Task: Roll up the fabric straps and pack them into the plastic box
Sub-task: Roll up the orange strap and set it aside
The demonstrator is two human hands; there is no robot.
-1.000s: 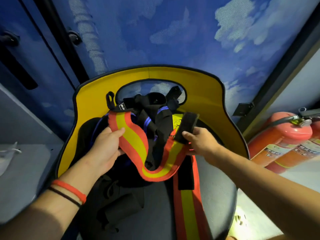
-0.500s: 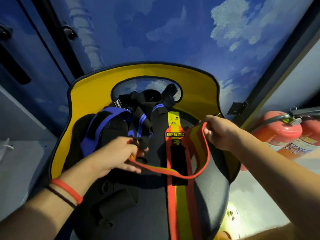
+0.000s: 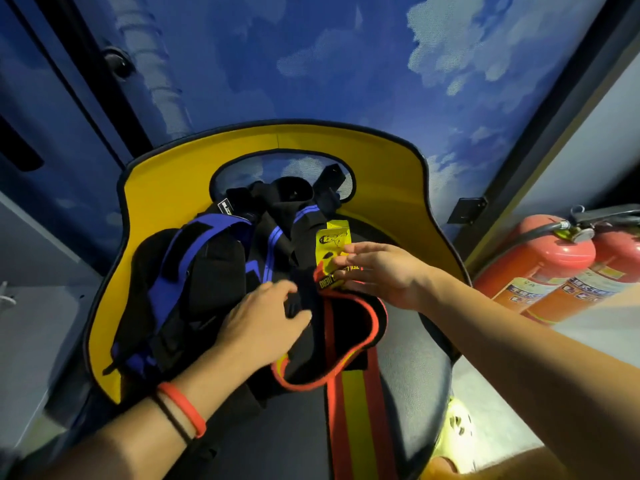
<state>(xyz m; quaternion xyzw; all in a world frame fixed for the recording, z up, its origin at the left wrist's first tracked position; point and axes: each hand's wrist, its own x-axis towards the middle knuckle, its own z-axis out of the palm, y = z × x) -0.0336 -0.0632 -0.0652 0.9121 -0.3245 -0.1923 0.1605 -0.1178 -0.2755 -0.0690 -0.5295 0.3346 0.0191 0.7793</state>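
Half a second ago the hands were apart, the left hand gripping one bend of the red and yellow strap [image 3: 350, 414] and the right hand lifting its other end out toward the chair's edge. Now both have come together over the middle of the seat. The right hand [image 3: 379, 273] pinches the strap's folded, labelled end in its fingertips [image 3: 343, 262], though blur hides the exact grip. The left hand [image 3: 263, 322] has let go: its fingers are spread and loose, resting on the heap of black and blue straps [image 3: 207, 268] just beside the right hand. The strap's loop has dropped and lies slack on the seat under and between the two hands, its long tail running down toward the person.

The chair [image 3: 277, 142] has a yellow back that curves round beyond both hands. Two red fire extinguishers [image 3: 540, 271] stand to the right of the right hand. A wall printed with sky and clouds [image 3: 311, 64] rises beyond. The left wrist wears a red band [image 3: 185, 408] and a thin black one.
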